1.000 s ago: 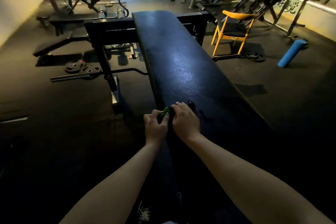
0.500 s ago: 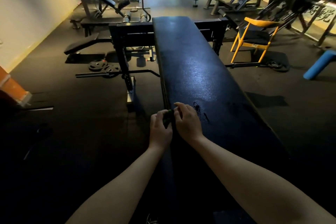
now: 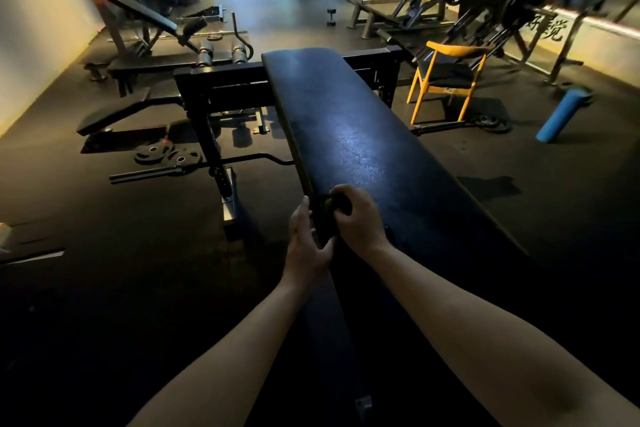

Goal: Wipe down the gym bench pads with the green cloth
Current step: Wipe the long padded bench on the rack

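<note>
A long black bench pad stretches away from me, glossy in the middle. My right hand sits on the pad's left edge, fingers curled round a bunched green cloth, of which only a small dark green patch shows. My left hand is beside the pad's left side, its fingers reaching up along the edge next to the cloth and its thumb towards the right wrist. Whether the left hand holds the cloth is hidden in shadow.
The black bench frame and a barbell with plates lie on the floor to the left. A yellow chair and a blue foam roller stand to the right. More benches and machines fill the back.
The view has tilted up. Both hands shifted a little along the pad's left edge; the right hand now covers the cloth, and the left hand's fingers have loosened from their grip.
</note>
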Demonstrator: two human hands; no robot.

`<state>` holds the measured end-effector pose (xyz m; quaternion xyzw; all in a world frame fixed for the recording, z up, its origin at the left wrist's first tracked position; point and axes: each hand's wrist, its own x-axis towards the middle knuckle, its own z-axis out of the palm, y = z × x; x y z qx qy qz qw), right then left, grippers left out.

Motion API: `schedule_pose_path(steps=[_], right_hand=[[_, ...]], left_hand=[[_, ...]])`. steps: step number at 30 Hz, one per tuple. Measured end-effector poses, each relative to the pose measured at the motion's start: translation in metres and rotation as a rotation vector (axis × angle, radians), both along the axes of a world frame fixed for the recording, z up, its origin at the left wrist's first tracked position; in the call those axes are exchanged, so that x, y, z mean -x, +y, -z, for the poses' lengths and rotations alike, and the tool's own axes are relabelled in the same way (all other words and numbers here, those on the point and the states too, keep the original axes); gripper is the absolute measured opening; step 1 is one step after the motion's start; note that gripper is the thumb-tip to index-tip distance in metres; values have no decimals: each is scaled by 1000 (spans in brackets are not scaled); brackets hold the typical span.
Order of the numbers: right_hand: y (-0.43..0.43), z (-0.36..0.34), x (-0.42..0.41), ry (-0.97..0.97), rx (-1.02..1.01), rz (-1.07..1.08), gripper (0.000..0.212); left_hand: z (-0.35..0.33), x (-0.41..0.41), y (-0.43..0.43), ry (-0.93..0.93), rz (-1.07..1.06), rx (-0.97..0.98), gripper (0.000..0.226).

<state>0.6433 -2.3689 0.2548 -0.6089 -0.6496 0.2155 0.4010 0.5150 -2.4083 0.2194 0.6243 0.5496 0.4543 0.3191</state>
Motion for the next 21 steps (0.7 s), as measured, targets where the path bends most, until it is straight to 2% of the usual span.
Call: schedule_pose_path(steps=[3,6,7,10,14,17,21], right_hand=[[11,6,3,-186,59,-97,41],[14,13,8,-542,165,-234,45],[16,12,7,-597,178,-258,45],[21,9,1,-577,140,-281,44],[18,11,-20,-561,99,-250,41],[16,18,-41,-523,56,-167,38],[17,25,-76,-490,101,-43,37]], left_hand=[[5,5,7,70,-26,115,77],[8,1,11,123,40,212,62],[9,-1,12,111,48,220,61],[11,-10,18,90,42,226,61],[9,-32,14,165,61,239,63],[13,-46,9,165,28,237,61],[19,-46,6,231,-6,209,58]])
